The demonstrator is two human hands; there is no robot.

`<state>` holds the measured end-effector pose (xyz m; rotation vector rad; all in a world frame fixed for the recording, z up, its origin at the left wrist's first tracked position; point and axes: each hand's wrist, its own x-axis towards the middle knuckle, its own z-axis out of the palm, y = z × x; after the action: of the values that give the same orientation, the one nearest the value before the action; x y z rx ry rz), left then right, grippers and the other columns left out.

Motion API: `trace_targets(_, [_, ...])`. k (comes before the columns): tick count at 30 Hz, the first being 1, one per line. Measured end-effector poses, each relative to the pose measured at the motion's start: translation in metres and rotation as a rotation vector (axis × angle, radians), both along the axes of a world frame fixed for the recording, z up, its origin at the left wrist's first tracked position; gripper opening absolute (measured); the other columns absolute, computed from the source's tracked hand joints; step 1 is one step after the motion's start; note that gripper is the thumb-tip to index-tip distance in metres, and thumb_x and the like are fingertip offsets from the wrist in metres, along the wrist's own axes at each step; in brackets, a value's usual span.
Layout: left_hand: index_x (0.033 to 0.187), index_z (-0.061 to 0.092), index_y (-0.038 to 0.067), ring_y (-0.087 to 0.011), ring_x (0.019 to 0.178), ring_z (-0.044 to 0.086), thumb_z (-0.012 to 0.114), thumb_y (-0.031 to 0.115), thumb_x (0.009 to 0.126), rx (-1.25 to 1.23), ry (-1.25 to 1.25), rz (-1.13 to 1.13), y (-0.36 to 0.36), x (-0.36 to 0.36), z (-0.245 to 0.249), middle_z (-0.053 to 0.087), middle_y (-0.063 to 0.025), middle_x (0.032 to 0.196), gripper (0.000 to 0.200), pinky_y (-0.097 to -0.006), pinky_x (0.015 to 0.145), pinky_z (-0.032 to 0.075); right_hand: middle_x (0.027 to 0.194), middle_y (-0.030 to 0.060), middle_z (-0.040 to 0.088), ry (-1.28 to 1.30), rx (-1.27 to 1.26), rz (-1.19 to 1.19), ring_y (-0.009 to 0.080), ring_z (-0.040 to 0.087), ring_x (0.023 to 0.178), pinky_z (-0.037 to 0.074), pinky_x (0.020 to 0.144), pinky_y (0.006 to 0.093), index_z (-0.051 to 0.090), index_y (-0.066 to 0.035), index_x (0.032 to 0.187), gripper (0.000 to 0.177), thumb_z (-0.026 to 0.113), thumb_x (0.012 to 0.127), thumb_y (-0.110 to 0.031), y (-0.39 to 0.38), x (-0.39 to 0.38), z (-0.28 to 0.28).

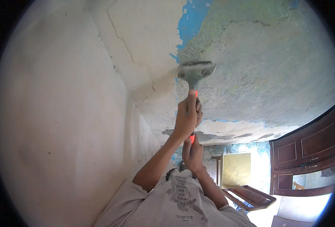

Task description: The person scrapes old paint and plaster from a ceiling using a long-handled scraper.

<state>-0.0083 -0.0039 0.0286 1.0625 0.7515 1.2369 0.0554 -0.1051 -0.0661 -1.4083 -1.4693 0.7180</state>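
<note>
A long-handled scraper (196,72) with a wide metal head and orange marks on its handle points away from me. Its blade edge lies over the border between cream paint (152,45) and bare grey-green plaster (250,60). My left hand (188,117) is wrapped round the upper handle, thumb along it. Lower down, my right hand (193,155) is closed round the handle's end, just below an orange section. Above the blade, a blue paint patch (192,22) with ragged edges shows between the cream and the plaster.
On the left a plain pale wall (61,113) meets the cracked cream surface at a corner. Dark wooden cabinets (307,147) stand at the right. Below them are a wooden chair (250,196) and a yellowish panel (235,170). Flaking white paint (247,128) borders the plaster's lower edge.
</note>
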Motion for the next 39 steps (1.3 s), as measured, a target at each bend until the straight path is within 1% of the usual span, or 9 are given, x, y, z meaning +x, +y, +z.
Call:
trace_targets(2, [0.073,0.033,0.013,-0.0058,0.040,0.025,0.030,0.064,0.105,-0.002,0.009,0.017,-0.002,0.002,-0.013,0.027,0.0054,0.054,0.060,-0.0263,0.037,0.016,0.060,0.0198,0.058,-0.002,0.026,-0.010,0.0361,0.064,0.052,0.045,0.050,0.0432,0.052,0.006,0.105,0.034,0.043,0.107,-0.026,-0.004,0.001,-0.011])
trace_targets(8, [0.073,0.033,0.013,-0.0060,0.041,0.023,0.029,0.064,0.105,-0.017,0.005,-0.020,0.001,-0.004,0.019,0.027,0.0052,0.055,0.060,-0.0267,0.037,0.015,0.061,0.0202,0.058,0.033,-0.007,0.020,0.0375,0.065,0.055,0.045,0.051,0.0431,0.051,0.006,0.104,0.029,0.044,0.106,-0.022,0.001,0.000,0.012])
trace_targets(11, [0.073,0.032,0.013,-0.0053,0.041,0.023,0.030,0.064,0.105,0.009,-0.025,0.001,-0.002,0.002,-0.005,0.027,0.0056,0.055,0.060,-0.0264,0.037,0.015,0.061,0.0197,0.058,0.007,0.029,0.020,0.0369,0.065,0.054,0.046,0.051,0.0429,0.051,0.006,0.104,0.029,0.044,0.107,-0.021,-0.003,0.002,-0.002])
trace_targets(18, [0.074,0.033,0.013,-0.0051,0.042,0.022,0.031,0.065,0.104,-0.044,-0.002,-0.019,-0.001,-0.003,0.011,0.027,0.0061,0.056,0.060,-0.0264,0.038,0.015,0.060,0.0192,0.058,0.016,-0.034,0.026,0.0366,0.065,0.054,0.045,0.050,0.0424,0.051,0.006,0.105,0.029,0.043,0.107,-0.021,0.000,0.001,0.011])
trace_targets(24, [0.069,0.035,0.012,-0.0047,0.039,0.027,0.037,0.058,0.107,-0.052,-0.048,0.031,-0.003,0.002,-0.011,0.030,0.0050,0.053,0.059,-0.0245,0.035,0.020,0.058,0.0160,0.057,-0.018,-0.017,0.021,0.0316,0.063,0.050,0.044,0.048,0.0412,0.050,0.006,0.106,0.031,0.044,0.108,-0.024,-0.004,0.005,-0.016])
trace_targets(30, [0.069,0.035,0.012,-0.0043,0.039,0.027,0.036,0.056,0.107,-0.043,-0.087,0.000,-0.001,0.001,-0.013,0.032,0.0045,0.052,0.059,-0.0244,0.036,0.020,0.059,0.0148,0.057,0.050,-0.087,0.052,0.0281,0.063,0.050,0.045,0.049,0.0393,0.051,0.006,0.107,0.030,0.043,0.107,-0.023,-0.006,0.007,-0.010])
trace_targets(33, [0.069,0.035,0.011,-0.0043,0.039,0.026,0.036,0.055,0.108,-0.068,-0.076,0.024,-0.004,0.002,-0.009,0.032,0.0044,0.052,0.059,-0.0246,0.036,0.020,0.060,0.0224,0.058,0.036,-0.042,0.042,0.0437,0.064,0.056,0.045,0.049,0.0469,0.048,0.006,0.103,0.023,0.049,0.105,-0.016,-0.004,0.006,-0.007])
trace_targets(36, [0.069,0.035,0.011,-0.0049,0.038,0.027,0.036,0.056,0.108,-0.055,-0.038,0.013,-0.002,-0.001,-0.003,0.032,0.0040,0.052,0.059,-0.0248,0.035,0.021,0.061,0.0229,0.059,0.013,-0.021,0.042,0.0441,0.064,0.057,0.045,0.050,0.0481,0.048,0.006,0.104,0.023,0.049,0.105,-0.017,-0.003,0.003,-0.001])
trace_targets(39, [0.073,0.033,0.013,-0.0056,0.041,0.023,0.033,0.066,0.104,-0.040,-0.005,0.000,0.000,-0.002,0.024,0.026,0.0054,0.055,0.061,-0.0268,0.038,0.015,0.062,0.0245,0.059,0.037,-0.050,0.037,0.0457,0.064,0.058,0.046,0.050,0.0492,0.049,0.007,0.105,0.024,0.050,0.105,-0.017,0.004,0.002,0.019])
